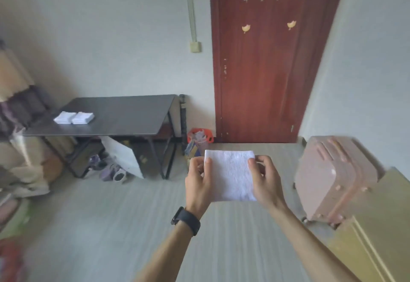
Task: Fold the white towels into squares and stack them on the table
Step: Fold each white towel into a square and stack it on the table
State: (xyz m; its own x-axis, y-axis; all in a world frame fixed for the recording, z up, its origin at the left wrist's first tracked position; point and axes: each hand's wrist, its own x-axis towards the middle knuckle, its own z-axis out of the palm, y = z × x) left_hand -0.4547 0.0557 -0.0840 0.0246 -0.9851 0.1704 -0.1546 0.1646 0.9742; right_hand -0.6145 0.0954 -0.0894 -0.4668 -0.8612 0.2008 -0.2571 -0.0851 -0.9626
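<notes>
I hold a white towel (230, 174) folded into a square in the air in front of me, above the floor. My left hand (197, 181) pinches its left edge with the thumb on top. Its right edge is pinched the same way by my right hand (265, 179). A black band sits on my left wrist. Two stacks of folded white towels (74, 118) lie side by side on the left part of the dark table (124, 115), far to my left front.
A pink suitcase (332, 177) stands at the right beside a yellow-green surface (372, 237). A red-brown door (266, 59) is straight ahead. Shoes (112, 171), a white bag (124, 159) and boxes lie under the table. Bedding is piled at the far left.
</notes>
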